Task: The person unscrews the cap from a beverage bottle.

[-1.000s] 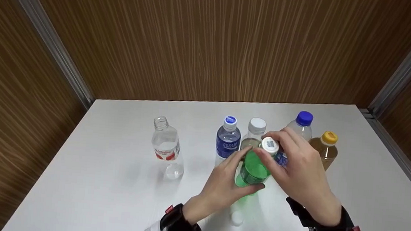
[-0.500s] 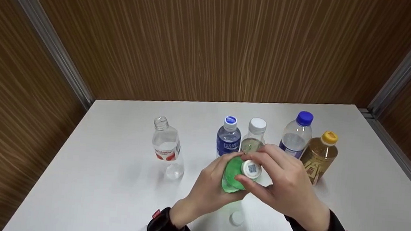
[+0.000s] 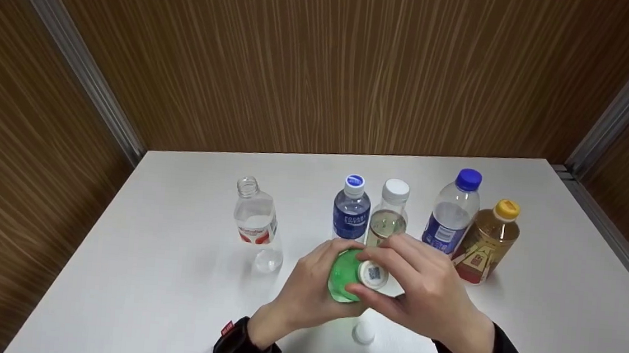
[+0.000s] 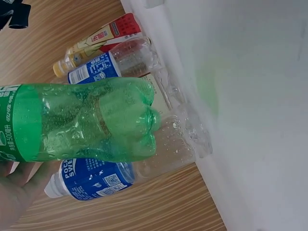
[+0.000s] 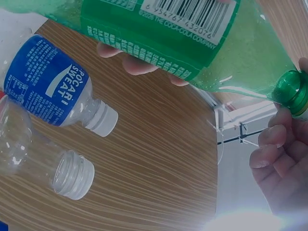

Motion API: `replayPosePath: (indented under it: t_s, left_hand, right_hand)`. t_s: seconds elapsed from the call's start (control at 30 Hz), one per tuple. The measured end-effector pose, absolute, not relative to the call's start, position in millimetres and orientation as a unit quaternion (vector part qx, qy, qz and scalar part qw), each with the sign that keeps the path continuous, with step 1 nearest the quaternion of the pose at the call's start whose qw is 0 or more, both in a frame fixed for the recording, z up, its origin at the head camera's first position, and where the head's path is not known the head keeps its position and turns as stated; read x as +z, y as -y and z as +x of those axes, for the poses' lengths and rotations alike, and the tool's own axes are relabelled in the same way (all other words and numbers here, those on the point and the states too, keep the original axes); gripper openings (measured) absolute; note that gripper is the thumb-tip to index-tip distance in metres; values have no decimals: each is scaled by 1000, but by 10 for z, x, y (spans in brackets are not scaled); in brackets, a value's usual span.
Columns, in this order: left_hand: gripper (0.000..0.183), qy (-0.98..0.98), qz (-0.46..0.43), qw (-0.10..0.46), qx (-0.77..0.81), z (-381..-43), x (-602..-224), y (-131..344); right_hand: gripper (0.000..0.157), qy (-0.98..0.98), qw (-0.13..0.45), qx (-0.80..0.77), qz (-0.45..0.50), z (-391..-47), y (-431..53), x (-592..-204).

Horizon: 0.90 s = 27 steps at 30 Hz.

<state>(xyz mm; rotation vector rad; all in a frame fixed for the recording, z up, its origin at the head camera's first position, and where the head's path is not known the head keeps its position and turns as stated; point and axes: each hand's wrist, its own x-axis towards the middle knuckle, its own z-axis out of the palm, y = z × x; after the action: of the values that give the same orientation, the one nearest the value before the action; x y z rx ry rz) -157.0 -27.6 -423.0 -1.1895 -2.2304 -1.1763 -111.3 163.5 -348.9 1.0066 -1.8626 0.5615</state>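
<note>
A green soda bottle (image 3: 342,277) is held off the table, its top tilted toward the head camera. My left hand (image 3: 310,289) grips it round the body; in the right wrist view that hand's fingertips (image 5: 139,65) show along the label. With thumb and fingers, my right hand (image 3: 423,293) pinches the bottle's white-topped cap (image 3: 372,275), which bears a printed square code. In the left wrist view the bottle's lobed base (image 4: 127,120) hangs above the white table. Below the hands, a small round white cap (image 3: 363,333) lies on the table.
Behind the hands stand a Pocari Sweat bottle (image 3: 351,217) and a clear white-capped bottle (image 3: 388,223). To their right are a blue-capped bottle (image 3: 448,223) and a yellow-capped brown bottle (image 3: 486,245). An uncapped clear bottle (image 3: 255,219) stands left. Wood-grain panels (image 3: 345,67) enclose the table.
Both hands have come left and nearer the body with the green bottle. The left hand now wraps more closely round it. The right hand stays on the cap.
</note>
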Motion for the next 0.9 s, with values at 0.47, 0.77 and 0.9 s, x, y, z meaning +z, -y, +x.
replayPosePath:
  t_s: [0.47, 0.77, 0.9]
  left_hand:
    - [73, 801, -415, 195, -384, -1496, -4298, 306]
    - [75, 859, -370, 266, -234, -1444, -4299, 263]
    - [72, 863, -366, 244, -247, -1454, -4284, 271]
  right_hand:
    - [25, 829, 403, 217, 323, -1092, -1757, -3569]
    - [9, 930, 279, 217, 98, -1135, -1704, -3596]
    - [9, 905, 340, 228, 118, -1193, -1691, -3660]
